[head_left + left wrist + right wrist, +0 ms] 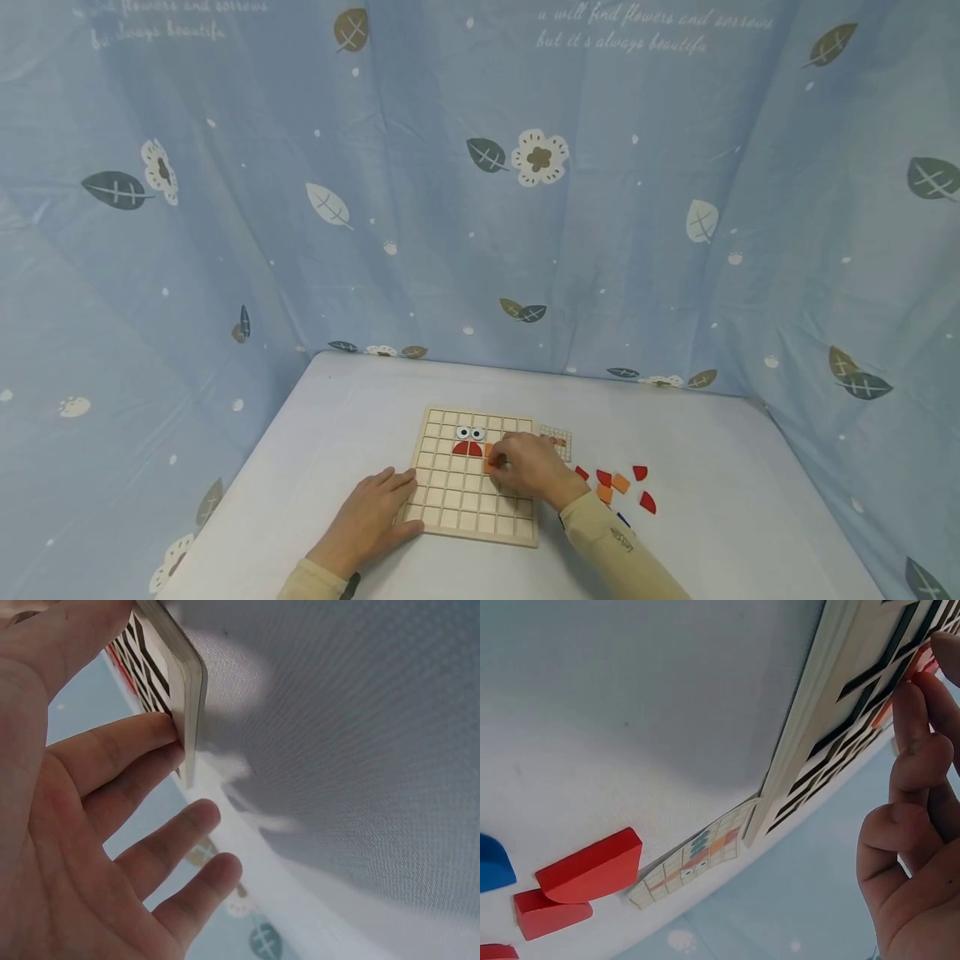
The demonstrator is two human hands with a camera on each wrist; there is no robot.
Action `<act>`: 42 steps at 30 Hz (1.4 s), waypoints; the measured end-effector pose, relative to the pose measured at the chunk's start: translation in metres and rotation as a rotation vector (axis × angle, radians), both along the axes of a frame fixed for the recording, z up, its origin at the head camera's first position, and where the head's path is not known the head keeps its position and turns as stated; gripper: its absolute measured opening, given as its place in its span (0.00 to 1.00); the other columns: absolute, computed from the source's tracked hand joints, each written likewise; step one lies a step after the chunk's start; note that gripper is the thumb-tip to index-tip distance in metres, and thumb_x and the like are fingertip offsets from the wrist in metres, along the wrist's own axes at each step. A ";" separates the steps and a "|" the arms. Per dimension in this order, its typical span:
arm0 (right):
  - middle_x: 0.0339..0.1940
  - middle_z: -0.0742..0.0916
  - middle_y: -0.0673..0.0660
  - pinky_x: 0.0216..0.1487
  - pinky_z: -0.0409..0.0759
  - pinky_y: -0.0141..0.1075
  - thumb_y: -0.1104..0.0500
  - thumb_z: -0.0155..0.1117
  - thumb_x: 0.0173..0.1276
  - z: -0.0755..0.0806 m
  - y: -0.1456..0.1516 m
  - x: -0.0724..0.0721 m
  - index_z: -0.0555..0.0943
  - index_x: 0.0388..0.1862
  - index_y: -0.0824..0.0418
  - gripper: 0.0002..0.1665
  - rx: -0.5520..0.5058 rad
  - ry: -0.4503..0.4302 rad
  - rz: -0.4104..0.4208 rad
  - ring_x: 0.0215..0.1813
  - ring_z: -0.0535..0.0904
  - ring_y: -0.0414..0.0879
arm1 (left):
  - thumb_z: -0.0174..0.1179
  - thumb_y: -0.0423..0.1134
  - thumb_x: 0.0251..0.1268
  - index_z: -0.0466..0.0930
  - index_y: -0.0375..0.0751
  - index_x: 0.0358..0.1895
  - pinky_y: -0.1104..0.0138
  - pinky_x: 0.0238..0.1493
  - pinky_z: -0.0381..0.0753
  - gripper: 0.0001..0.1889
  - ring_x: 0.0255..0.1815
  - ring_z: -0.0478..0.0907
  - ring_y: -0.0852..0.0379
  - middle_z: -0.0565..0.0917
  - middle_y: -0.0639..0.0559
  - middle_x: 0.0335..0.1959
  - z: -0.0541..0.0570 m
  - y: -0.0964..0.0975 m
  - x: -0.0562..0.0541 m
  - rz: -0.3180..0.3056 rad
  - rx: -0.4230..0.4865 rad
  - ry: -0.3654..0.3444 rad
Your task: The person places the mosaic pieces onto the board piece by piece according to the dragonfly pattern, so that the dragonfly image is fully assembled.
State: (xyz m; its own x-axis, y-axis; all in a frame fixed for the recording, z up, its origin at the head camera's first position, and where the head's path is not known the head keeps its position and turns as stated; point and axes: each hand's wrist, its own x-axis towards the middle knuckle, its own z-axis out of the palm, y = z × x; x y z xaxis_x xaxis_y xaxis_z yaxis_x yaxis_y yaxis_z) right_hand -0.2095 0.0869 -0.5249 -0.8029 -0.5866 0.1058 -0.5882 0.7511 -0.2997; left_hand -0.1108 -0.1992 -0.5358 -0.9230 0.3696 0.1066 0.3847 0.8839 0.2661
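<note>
A wooden grid board (pixel 457 502) lies on the white table. Two round eye pieces (pixel 471 433) sit in its upper cells, with two red quarter-circle pieces (pixel 467 449) right below them. My right hand (pixel 534 468) is over the board's right half, thumb and fingertips pinching an orange tile (pixel 489 468) at the grid. Another orange tile (pixel 489 450) shows just above it, partly covered by the fingers. My left hand (pixel 372 511) rests at the board's left edge with fingers spread; in the left wrist view fingertips (pixel 166 729) touch the board's side (pixel 191 712).
A small pattern card (pixel 557 442) lies at the board's right side, partly behind my right hand. Loose red pieces (pixel 648 502), orange tiles (pixel 621 483) and a blue piece (pixel 623 519) are scattered right of the board. A patterned blue curtain (pixel 420 275) surrounds the table.
</note>
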 end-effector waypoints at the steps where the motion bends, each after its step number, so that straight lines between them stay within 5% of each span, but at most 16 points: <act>1: 0.36 0.86 0.41 0.39 0.83 0.33 0.51 0.75 0.64 0.000 0.000 0.000 0.90 0.38 0.49 0.06 0.000 -0.001 0.001 0.37 0.79 0.33 | 0.70 0.57 0.60 0.81 0.32 0.61 0.41 0.66 0.72 0.34 0.67 0.72 0.34 0.79 0.42 0.65 0.000 0.000 0.000 -0.001 -0.002 -0.001; 12: 0.36 0.87 0.41 0.38 0.82 0.39 0.52 0.75 0.64 0.002 0.003 0.007 0.90 0.38 0.47 0.05 -0.003 0.043 0.014 0.37 0.79 0.34 | 0.71 0.56 0.60 0.81 0.32 0.60 0.41 0.66 0.73 0.34 0.67 0.73 0.34 0.80 0.42 0.65 0.000 0.002 0.000 0.007 0.005 -0.003; 22: 0.39 0.88 0.46 0.37 0.84 0.34 0.54 0.74 0.65 0.012 0.022 0.025 0.88 0.45 0.53 0.10 -0.081 0.079 0.018 0.40 0.84 0.40 | 0.70 0.57 0.60 0.81 0.33 0.61 0.42 0.65 0.73 0.34 0.67 0.73 0.35 0.80 0.43 0.65 -0.002 0.001 0.001 0.004 -0.003 0.012; 28: 0.37 0.87 0.44 0.38 0.85 0.41 0.53 0.75 0.63 0.010 0.052 0.033 0.88 0.47 0.51 0.14 -0.078 0.098 -0.086 0.47 0.85 0.46 | 0.71 0.57 0.59 0.82 0.33 0.60 0.41 0.65 0.73 0.34 0.67 0.73 0.35 0.80 0.42 0.65 0.000 0.001 0.002 0.003 0.008 0.011; 32: 0.38 0.87 0.44 0.32 0.80 0.35 0.53 0.77 0.62 0.009 0.079 0.034 0.88 0.47 0.51 0.15 -0.081 0.100 -0.173 0.37 0.82 0.39 | 0.71 0.56 0.59 0.82 0.32 0.60 0.41 0.65 0.73 0.34 0.66 0.73 0.34 0.80 0.42 0.64 0.000 0.002 0.002 0.004 0.009 0.014; 37: 0.40 0.86 0.45 0.27 0.76 0.30 0.52 0.78 0.61 0.012 0.114 0.034 0.88 0.49 0.52 0.18 -0.085 0.011 -0.332 0.27 0.72 0.34 | 0.71 0.57 0.59 0.82 0.32 0.60 0.41 0.65 0.73 0.34 0.67 0.73 0.34 0.80 0.42 0.64 0.000 0.001 0.001 0.007 0.001 0.018; 42: 0.43 0.86 0.48 0.32 0.80 0.33 0.51 0.78 0.60 0.017 0.146 0.034 0.88 0.51 0.53 0.20 -0.066 -0.055 -0.446 0.33 0.75 0.40 | 0.71 0.57 0.59 0.82 0.32 0.59 0.41 0.65 0.73 0.34 0.66 0.73 0.34 0.80 0.42 0.64 0.000 0.001 0.001 0.006 0.007 0.017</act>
State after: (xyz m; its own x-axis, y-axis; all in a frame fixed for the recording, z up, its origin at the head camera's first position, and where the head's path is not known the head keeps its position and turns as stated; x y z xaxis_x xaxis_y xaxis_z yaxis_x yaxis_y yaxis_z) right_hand -0.1752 0.2333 -0.5083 -0.9812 -0.1751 0.0816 -0.1931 0.9056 -0.3776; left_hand -0.1100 -0.1985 -0.5358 -0.9232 0.3637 0.1245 0.3842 0.8841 0.2659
